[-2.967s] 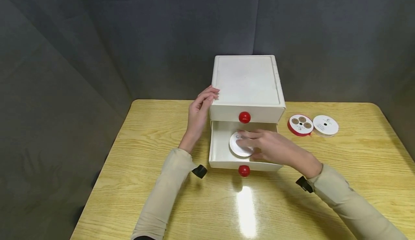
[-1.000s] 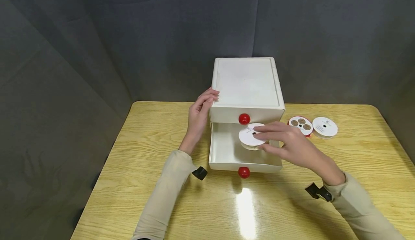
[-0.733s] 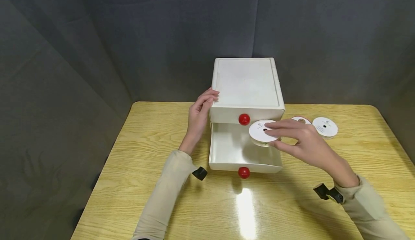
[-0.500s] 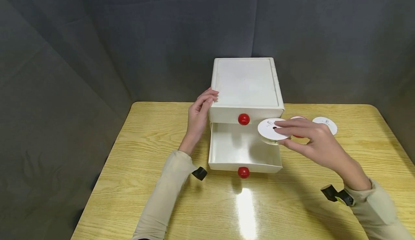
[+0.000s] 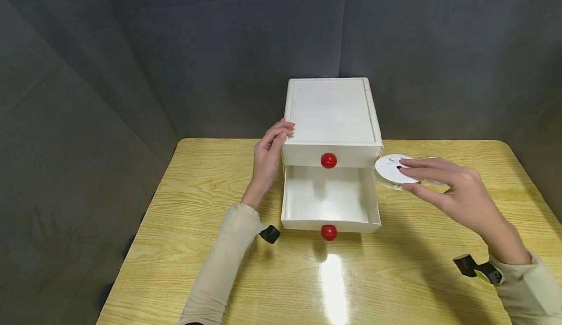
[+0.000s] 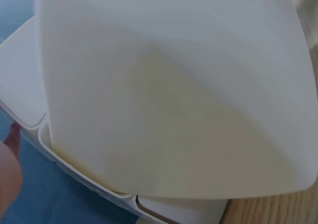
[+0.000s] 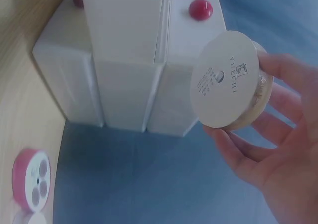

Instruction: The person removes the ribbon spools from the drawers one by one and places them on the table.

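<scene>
A white drawer cabinet (image 5: 329, 110) with red knobs stands at the back of the table. My left hand (image 5: 267, 154) rests on its left side, fingertips over the top edge; in the left wrist view part of that hand (image 6: 10, 172) touches the cabinet. Its middle drawer (image 5: 325, 203) is pulled out, and nothing shows inside. My right hand (image 5: 458, 191) pinches a white-faced ribbon spool (image 5: 388, 169) by its rim, raised beside the cabinet's right front corner. In the right wrist view the spool (image 7: 223, 80) bears printing and a centre hole, with thumb and fingers on its edge.
Below the held spool, a red ribbon spool (image 7: 32, 179) lies on the table beside another white spool (image 7: 36, 218). My right hand and its spool mostly cover both in the head view. Dark cloth (image 5: 246, 61) hangs behind the wooden table (image 5: 210, 183).
My right hand reached into the drawer, took hold of the white spool, lifted it out and carried it rightwards past the cabinet. My left hand has stayed on the cabinet.
</scene>
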Demonstrator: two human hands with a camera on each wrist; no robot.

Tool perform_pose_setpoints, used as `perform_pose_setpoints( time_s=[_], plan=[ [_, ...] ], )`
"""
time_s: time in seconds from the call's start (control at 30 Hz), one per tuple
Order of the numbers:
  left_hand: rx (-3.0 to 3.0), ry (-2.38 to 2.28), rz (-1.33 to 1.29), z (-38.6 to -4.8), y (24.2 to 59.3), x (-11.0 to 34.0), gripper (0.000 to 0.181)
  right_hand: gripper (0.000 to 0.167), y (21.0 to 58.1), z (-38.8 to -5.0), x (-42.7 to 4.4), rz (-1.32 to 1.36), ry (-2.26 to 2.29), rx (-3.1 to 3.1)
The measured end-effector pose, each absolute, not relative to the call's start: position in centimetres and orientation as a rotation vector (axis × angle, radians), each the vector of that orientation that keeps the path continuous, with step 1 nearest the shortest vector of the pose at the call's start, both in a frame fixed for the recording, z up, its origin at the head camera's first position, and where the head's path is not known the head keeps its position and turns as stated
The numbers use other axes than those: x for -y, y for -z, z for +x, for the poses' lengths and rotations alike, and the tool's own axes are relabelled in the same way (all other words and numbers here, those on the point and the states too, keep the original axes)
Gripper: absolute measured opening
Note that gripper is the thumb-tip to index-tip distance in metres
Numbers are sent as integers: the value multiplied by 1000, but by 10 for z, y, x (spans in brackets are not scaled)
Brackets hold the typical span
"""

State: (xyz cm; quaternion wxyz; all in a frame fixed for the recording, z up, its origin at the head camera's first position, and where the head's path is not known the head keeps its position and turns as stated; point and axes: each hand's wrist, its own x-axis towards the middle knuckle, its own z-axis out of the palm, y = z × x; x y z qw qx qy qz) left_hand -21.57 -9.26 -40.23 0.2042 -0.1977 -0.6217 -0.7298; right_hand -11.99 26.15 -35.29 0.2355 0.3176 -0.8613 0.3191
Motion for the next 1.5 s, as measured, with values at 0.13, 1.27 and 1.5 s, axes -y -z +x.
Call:
perform_pose_setpoints(
  time_s=[0.13,1.27,1.5],
  plan=[
    [1739,2030,-545,-216,402,93,21,42,356,-124,-274,806,-848,2345],
    [1778,2005,-523,-213,402,95,22,26,438,-148,-380,207,-634,2460],
    [1765,2013,-529,-213,403,95,22,28,450,-147,-395,39,-635,2546]
  ],
)
